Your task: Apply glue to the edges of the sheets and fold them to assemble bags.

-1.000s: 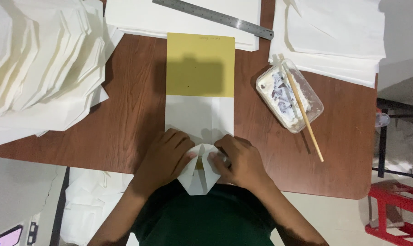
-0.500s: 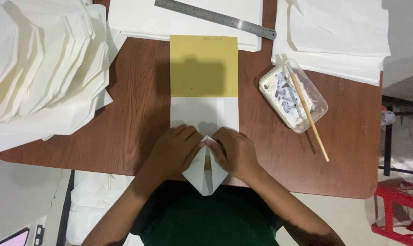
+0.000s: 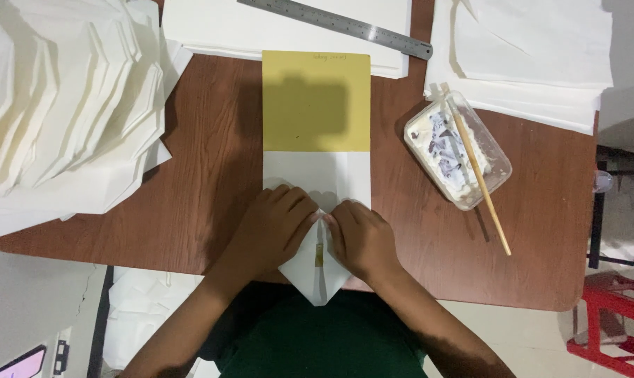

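**Both hands press a folded white sheet at the near edge**

The white sheet [image 3: 315,178] lies flat on the brown surface [image 3: 205,140], just in front of the person, partly over a yellow card [image 3: 315,101] that shows beyond it. The sheet's far part is a plain rectangle as wide as the card. Its near end is folded into a point: two flaps meet along a centre seam and taper to a tip that hangs past the surface edge, over the person's green shirt [image 3: 317,343]. A small yellowish streak shows in the seam between the flaps.

The left hand [image 3: 271,227] lies palm down on the left flap, fingers together and pressed flat on the paper. The right hand [image 3: 362,238] lies on the right flap the same way, its fingertips at the seam. The two hands nearly touch over the centre line. Neither grip closes around anything; both are flat and pressing on the sheet.

To the left, a large fanned stack [image 3: 58,112] of folded white pieces covers that end of the surface. At the far edge lies a pile of flat white sheets with a steel ruler [image 3: 338,26] set slantwise on it. More white sheets lie at the far right. Right of the card stands a clear tub [image 3: 457,150] with white paste, a thin wooden stick [image 3: 479,175] resting across it.
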